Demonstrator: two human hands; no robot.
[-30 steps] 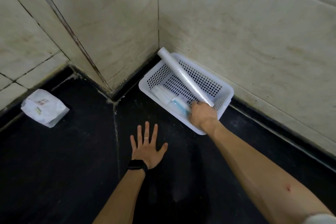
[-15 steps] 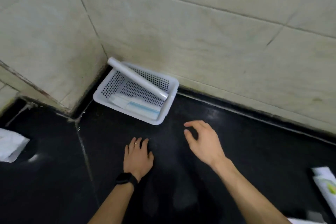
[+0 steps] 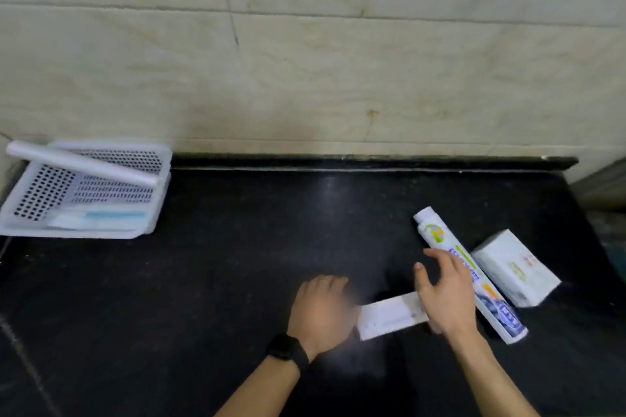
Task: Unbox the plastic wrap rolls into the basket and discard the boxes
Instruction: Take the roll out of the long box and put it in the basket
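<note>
A white perforated basket (image 3: 159,193) stands against the wall at the far left. One white plastic wrap roll (image 3: 84,164) leans across its rim, and a second roll with a blue band (image 3: 101,217) lies inside. A flat white box (image 3: 389,315) lies on the black counter low in the middle. My left hand (image 3: 321,311), blurred, is curled over its left end. Over its right end is my right hand (image 3: 443,294), fingers spread and holding nothing. A long printed plastic wrap box (image 3: 440,240) lies just right of that hand.
A small white carton (image 3: 515,267) lies to the right of the printed box. A tiled wall (image 3: 338,78) runs along the back of the counter (image 3: 271,230). The counter ends at the right near a grey edge (image 3: 603,186).
The view has swung right, so the basket now sits far left. Both hands moved right from the bare counter to the flat white box; the left hand went from flat to curled.
</note>
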